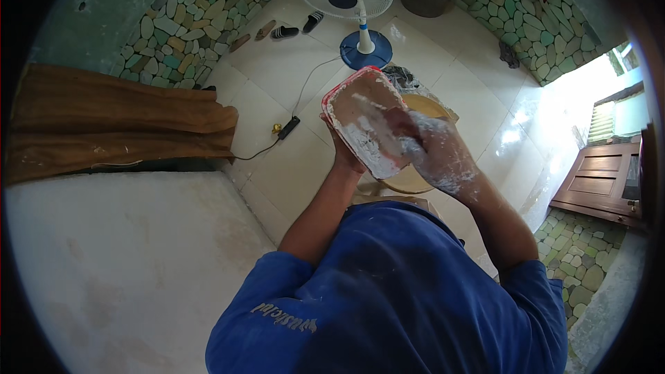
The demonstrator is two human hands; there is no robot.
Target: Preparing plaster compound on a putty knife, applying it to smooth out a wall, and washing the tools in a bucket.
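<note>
Left hand (348,156): its fingers are clamping on the tray's left side.
Tray (357,100): red-rimmed, it is tilting between the left and right fingers.
Right hand (443,149): its fingers are blurring over the tray; whether apart or together, I cannot tell.
White residue (365,142): it is coating the tray and right hand.
Basin (428,105): yellow, it is sitting below the right fingers.
Fan (343,0): it is standing beyond both hands' fingers.

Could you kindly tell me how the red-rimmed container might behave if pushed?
The red-rimmed container is probably stiff, since its outline looks evenly rectangular in the left hand. It may feel slippery where white residue coats it. It could also tip, being hand-held.
</note>
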